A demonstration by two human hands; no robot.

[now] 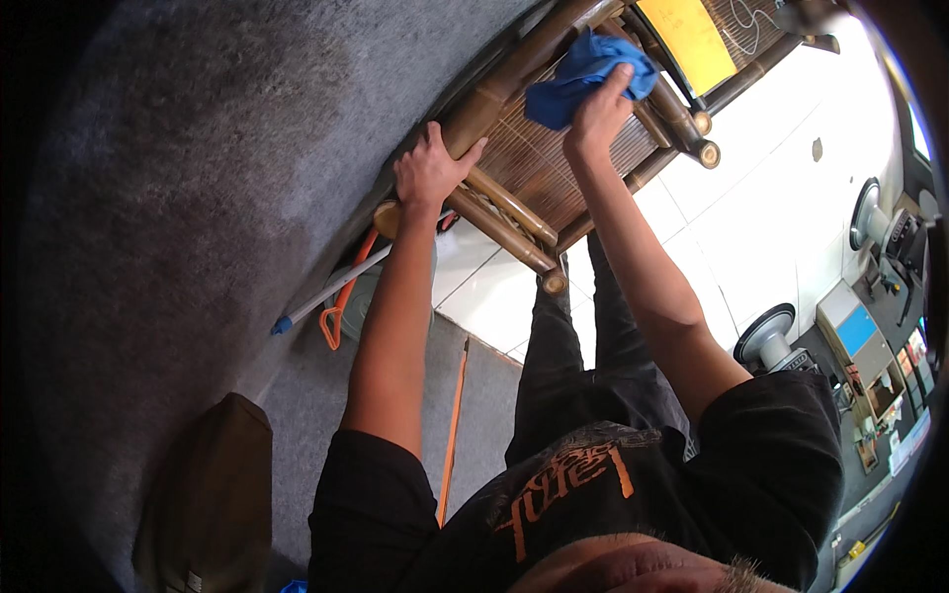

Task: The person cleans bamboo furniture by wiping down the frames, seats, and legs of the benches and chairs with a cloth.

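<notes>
My left hand (434,167) rests over a thick bamboo rail (485,111) of a piece of bamboo furniture, with its thumb on the near side and its fingers toward the grey wall. In my right hand (604,111) is a crumpled blue cloth (567,85), held above the furniture's slatted bamboo surface (541,141). The cloth hides part of the slats and of the frame behind it. Lower bamboo poles (511,233) run below my left hand, their cut ends facing me.
A yellow sheet (689,44) and a white cable (745,26) lie on the furniture's far part. Beside my left arm stand a blue-tipped pole (334,289), an orange handle (331,326) and a greenish container (363,304). Round black-and-grey objects (764,337) stand at right on white floor tiles (712,222).
</notes>
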